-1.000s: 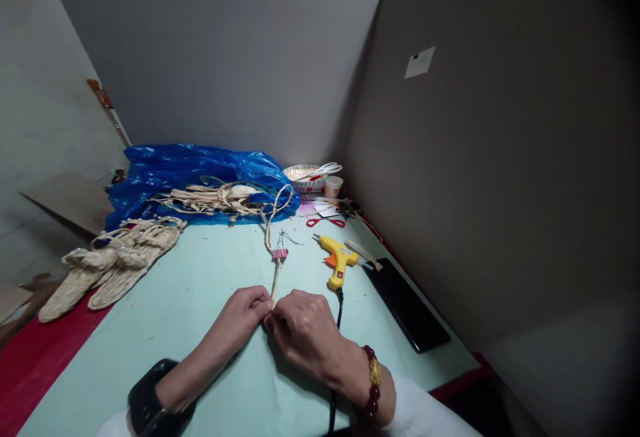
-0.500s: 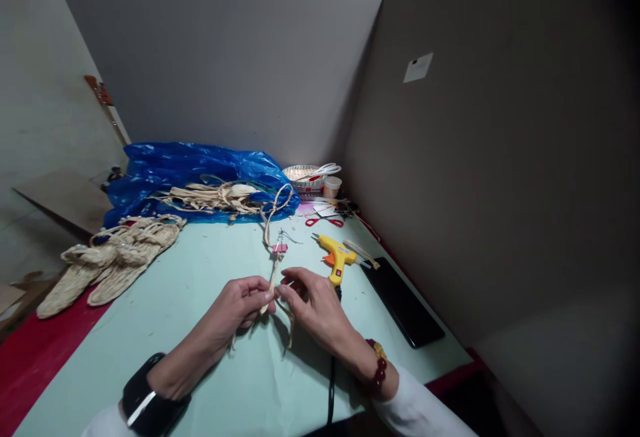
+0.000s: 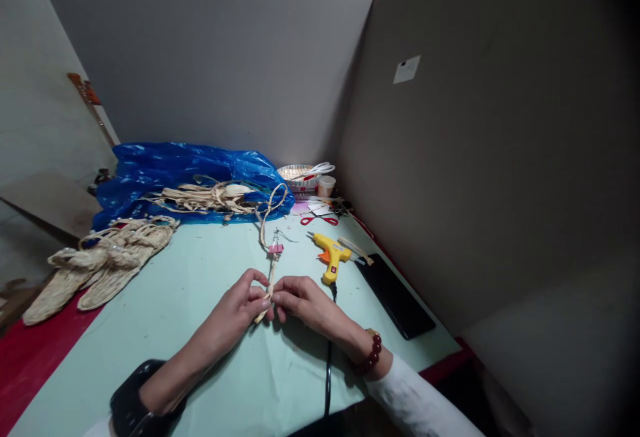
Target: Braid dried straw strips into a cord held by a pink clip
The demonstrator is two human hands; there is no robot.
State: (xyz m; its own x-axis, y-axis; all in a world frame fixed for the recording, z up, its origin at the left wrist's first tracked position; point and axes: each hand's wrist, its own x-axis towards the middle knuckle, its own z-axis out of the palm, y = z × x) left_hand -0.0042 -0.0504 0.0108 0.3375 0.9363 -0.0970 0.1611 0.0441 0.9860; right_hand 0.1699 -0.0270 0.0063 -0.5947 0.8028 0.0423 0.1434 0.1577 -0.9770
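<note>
A pale plaited straw cord (image 3: 273,273) runs toward me from a pink binder clip (image 3: 276,249) on the table. My left hand (image 3: 246,303) pinches the cord's near end between thumb and fingers. Close against it, my right hand (image 3: 296,300) is also closed on the strands, thumb and forefinger together. A short loose straw end pokes out below my left fingers. Beyond the clip, the cord's far part (image 3: 273,207) loops up toward the blue bag. The exact crossing of the strands is hidden by my fingertips.
A yellow glue gun (image 3: 333,253) with a black cable lies to the right, beside a black phone-like slab (image 3: 397,297). Red-handled scissors (image 3: 319,221) and a basket (image 3: 299,177) are behind. Straw sandals (image 3: 107,257) sit left, near a blue plastic bag (image 3: 190,157) holding straw strips.
My right hand has closed in beside the left, fingers now pinching the strands. The strand that hung below the right hand no longer shows there. The view has shifted slightly.
</note>
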